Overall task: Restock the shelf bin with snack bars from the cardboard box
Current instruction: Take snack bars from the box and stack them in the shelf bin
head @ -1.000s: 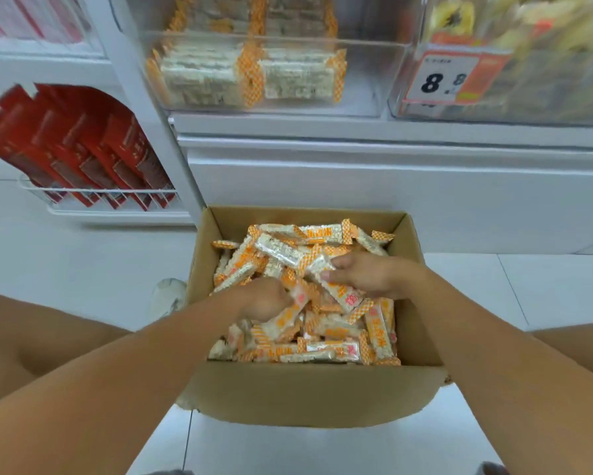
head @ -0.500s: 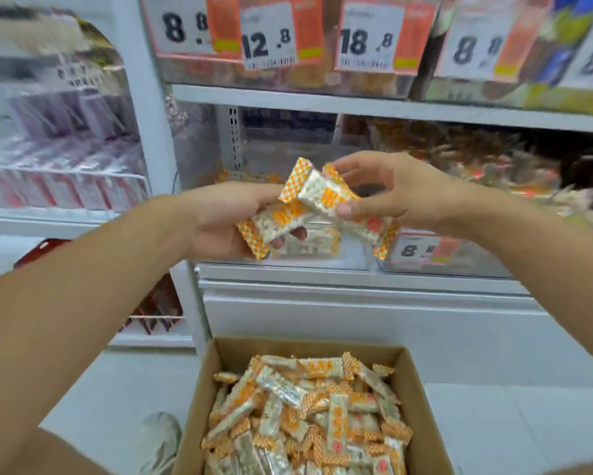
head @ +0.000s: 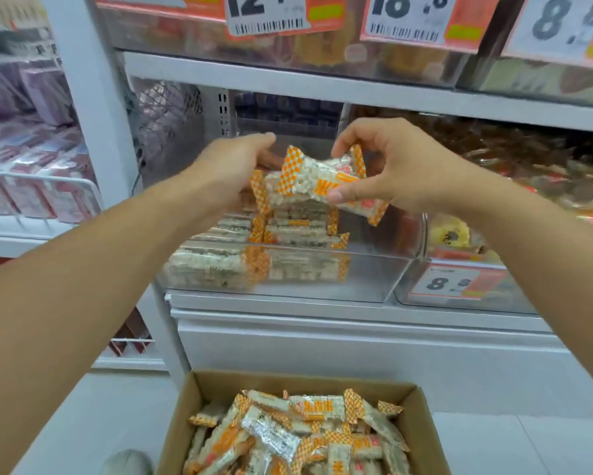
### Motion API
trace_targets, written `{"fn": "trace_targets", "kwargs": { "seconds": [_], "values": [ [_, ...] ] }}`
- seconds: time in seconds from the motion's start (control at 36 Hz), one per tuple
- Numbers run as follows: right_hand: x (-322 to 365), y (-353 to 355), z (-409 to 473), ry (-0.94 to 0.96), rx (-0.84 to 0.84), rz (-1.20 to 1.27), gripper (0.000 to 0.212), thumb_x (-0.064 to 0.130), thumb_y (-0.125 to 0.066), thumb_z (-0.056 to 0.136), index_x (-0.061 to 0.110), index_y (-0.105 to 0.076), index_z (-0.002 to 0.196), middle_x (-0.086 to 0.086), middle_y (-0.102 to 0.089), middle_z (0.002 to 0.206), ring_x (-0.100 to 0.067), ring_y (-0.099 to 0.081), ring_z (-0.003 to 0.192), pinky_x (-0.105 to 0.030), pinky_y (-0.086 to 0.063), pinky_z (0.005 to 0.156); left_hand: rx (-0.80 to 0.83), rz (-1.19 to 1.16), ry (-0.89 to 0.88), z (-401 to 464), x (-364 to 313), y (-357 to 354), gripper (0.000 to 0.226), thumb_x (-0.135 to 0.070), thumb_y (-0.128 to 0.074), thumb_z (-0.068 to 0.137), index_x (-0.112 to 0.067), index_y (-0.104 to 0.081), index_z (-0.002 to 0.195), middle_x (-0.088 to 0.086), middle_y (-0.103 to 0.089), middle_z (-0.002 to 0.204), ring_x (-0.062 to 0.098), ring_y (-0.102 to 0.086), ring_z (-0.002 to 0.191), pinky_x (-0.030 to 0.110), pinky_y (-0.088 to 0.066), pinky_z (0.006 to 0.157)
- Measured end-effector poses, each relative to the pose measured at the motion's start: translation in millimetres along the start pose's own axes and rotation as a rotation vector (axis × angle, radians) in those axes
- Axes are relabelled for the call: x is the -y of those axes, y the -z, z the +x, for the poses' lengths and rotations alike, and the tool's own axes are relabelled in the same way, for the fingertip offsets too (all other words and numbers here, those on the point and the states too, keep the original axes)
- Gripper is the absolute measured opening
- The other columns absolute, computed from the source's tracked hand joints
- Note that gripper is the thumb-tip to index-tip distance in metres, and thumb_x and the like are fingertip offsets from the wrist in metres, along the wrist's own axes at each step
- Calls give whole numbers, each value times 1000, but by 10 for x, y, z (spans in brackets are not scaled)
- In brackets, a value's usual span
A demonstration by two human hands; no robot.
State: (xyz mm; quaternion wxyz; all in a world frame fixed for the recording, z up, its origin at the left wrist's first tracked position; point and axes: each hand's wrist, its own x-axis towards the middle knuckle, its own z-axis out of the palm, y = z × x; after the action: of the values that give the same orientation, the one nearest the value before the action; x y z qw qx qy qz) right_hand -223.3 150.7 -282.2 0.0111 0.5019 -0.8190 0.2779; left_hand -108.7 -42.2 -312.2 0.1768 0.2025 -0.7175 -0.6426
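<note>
While both my hands hold the bars [head: 317, 181] above the bin [head: 322, 279] | left hand [head: 235, 173] and right hand [head: 379, 173] each grip the bundle | box [head: 421, 426] below, well stocked | best: lower flat, ends aligned with the rows inside

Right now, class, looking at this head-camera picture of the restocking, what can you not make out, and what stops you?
- How many snack bars the hands hold: the left hand and right hand cover part of the bunch.
- The cardboard box: its near end is cut off by the bottom edge.
- The upper price tags: cropped by the top edge.
- Goods at the far right of the shelf: blurred.
- The back of the clear bin: hidden behind the hands and bars.
</note>
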Motion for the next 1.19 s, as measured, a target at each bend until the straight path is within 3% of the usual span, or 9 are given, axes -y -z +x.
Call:
{"fn": "trace_targets", "kwargs": {
  "seconds": [0.14,0.28,0.44,0.56,0.67,0.81,0.86,1.0,1.19],
  "values": [
    [-199,-46,5,-88,273,-171,51,46,-87,70,32,-67,115,11,-57,83,-2,-50,67,-15,-37,61,202,382,46,0,253,51,66,-52,-23,107,-9,-73,98,14,-75,87,25,-72,74,34,-53,69],
    [-181,-14,-4,-127,403,-167,45,48,-81,76,34,-68,116,23,-59,61,7,-52,56,-10,-38,54,302,576,53,-27,415,-10,75,-67,-16,99,-19,-74,97,15,-69,107,23,-75,77,42,-51,96],
    [-114,-166,-30,-104,507,-391,53,43,-74,86,32,-59,135,8,-60,132,-10,-55,106,-24,-40,87,326,627,-14,-40,435,35,72,-64,-18,100,-19,-73,97,18,-74,90,22,-74,77,48,-53,94],
    [-67,-49,-22,-107,375,-381,51,44,-73,87,31,-58,134,7,-59,124,-11,-54,98,-26,-39,81,156,669,-206,-82,412,27,68,-55,-23,105,-3,-67,104,25,-68,93,26,-63,77,33,-46,72],
    [-54,53,-47,-134,342,-377,51,46,-72,87,33,-57,134,22,-49,94,2,-46,75,-17,-34,64,147,722,-176,-80,447,63,72,-63,-20,101,-12,-69,87,4,-71,86,22,-65,83,33,-47,76],
    [-16,3,-109,-154,477,-445,53,44,-64,94,30,-49,143,8,-53,127,-5,-48,93,-23,-37,78,255,885,-76,-84,440,53,98,-73,-9,93,5,-67,88,16,-70,92,26,-65,88,28,-43,77],
    [15,9,-133,-174,518,-436,54,45,-62,95,31,-47,145,6,-48,141,-9,-44,107,-26,-34,88,270,940,-70,-123,430,9,81,-72,-8,94,-7,-56,87,11,-57,102,15,-58,85,32,-41,91],
    [88,-16,-102,-209,689,-467,50,44,-57,99,24,-50,144,14,-56,127,-8,-52,104,-23,-37,87,348,1001,42,-110,378,-34,100,-79,-3,87,-16,-78,107,6,-44,154,26,-42,139,44,-24,119],
    [-7,-273,71,-340,861,-442,27,34,-54,102,10,-63,110,-13,-60,108,-34,-59,95,-56,-56,89,312,1051,-15,-148,387,-104,81,-72,-5,93,-8,-54,88,12,-64,110,18,-59,93,36,-35,106]
  ]
}}
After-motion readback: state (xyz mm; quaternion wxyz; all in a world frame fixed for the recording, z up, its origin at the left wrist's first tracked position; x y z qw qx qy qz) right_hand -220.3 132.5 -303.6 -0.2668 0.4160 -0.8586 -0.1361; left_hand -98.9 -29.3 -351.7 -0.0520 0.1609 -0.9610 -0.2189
